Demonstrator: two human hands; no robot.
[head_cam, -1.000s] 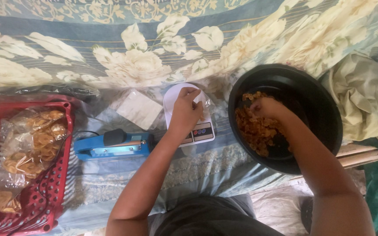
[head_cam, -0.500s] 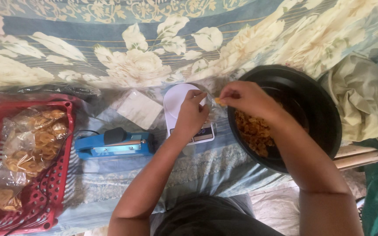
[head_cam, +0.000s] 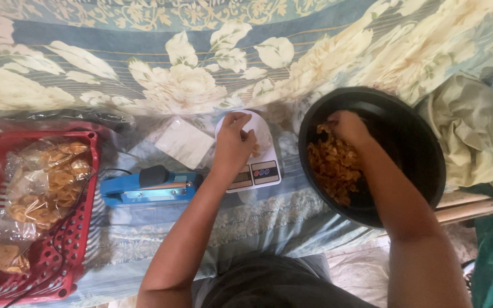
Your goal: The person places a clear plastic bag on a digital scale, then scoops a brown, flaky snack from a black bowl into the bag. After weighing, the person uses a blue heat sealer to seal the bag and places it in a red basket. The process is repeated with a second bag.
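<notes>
Head view: left hand (head_cam: 232, 142) fingers seemingly grasping one bag (head_cam: 258, 140), right hand (head_cam: 346, 126) clenched in one bowl (head_cam: 412, 142)

Home snack-packing spot — floral bedsheet (head_cam: 189, 85), kitchen scale (head_cam: 258, 165), bag sealer (head_cam: 149, 185)

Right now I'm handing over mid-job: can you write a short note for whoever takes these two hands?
Left hand: fingers hold open a small clear plastic bag on the white kitchen scale.
Right hand: down in the big black round bowl, on the golden fried chips.
Done: some chips already lie in the bag; several filled clear packets sit in the red plastic basket.
Left: plenty of chips remain in the bowl. The blue heat sealer lies untouched beside the scale.
</notes>
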